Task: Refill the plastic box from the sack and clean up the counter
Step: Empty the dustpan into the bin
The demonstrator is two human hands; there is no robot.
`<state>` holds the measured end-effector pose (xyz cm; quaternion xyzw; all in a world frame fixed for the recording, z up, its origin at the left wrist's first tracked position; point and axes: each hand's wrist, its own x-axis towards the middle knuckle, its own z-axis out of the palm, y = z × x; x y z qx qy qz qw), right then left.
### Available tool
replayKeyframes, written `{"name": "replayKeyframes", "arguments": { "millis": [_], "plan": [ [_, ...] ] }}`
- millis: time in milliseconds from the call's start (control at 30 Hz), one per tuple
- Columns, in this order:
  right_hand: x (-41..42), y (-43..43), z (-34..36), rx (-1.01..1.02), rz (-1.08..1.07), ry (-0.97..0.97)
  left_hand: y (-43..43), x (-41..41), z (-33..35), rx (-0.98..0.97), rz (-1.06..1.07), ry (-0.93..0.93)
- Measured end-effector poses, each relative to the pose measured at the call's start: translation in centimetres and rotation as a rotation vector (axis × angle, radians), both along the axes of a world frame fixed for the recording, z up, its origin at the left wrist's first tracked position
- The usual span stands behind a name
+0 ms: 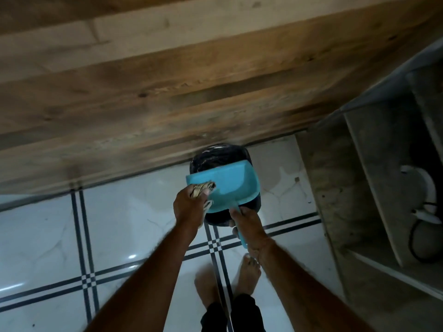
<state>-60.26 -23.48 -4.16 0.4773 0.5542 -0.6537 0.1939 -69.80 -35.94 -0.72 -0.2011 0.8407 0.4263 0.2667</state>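
A turquoise dustpan [227, 185] is held tilted over a black bin [215, 156] that stands on the floor against a wooden panel. My right hand [249, 224] grips the dustpan's handle. My left hand [189, 207] is closed on a crumpled cloth [203, 188] pressed against the pan's left edge. The bin has a dark liner, and most of its opening is hidden under the pan. Neither the plastic box nor the sack is in view.
A wooden panel [167, 80] fills the upper view. White floor tiles with dark stripes [84, 236] lie below. Grey concrete shelves [383, 188] with a white appliance and black cord [422, 200] stand at the right. My bare feet [247, 274] stand close behind the bin.
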Motion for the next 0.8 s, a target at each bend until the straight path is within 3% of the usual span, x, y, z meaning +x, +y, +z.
{"name": "replayKeyframes", "arguments": {
  "millis": [167, 400, 633, 800],
  "plan": [
    [2.5, -0.3, -4.0, -0.009, -0.018, 0.084, 0.4, 0.6, -3.0, 0.013, -0.017, -0.018],
    [4.1, 0.1, -9.3, -0.032, 0.056, -0.038, 0.5, 2.3, -7.1, 0.02, -0.01, -0.031],
    [3.7, 0.3, -12.2, 0.326, 0.117, -0.195, 1.1, 2.8, -8.4, 0.0, -0.04, -0.002],
    [2.8, 1.2, -12.0, 0.294, 0.129, -0.184, 1.5, 2.7, -7.8, 0.033, -0.034, 0.013]
  ]
}}
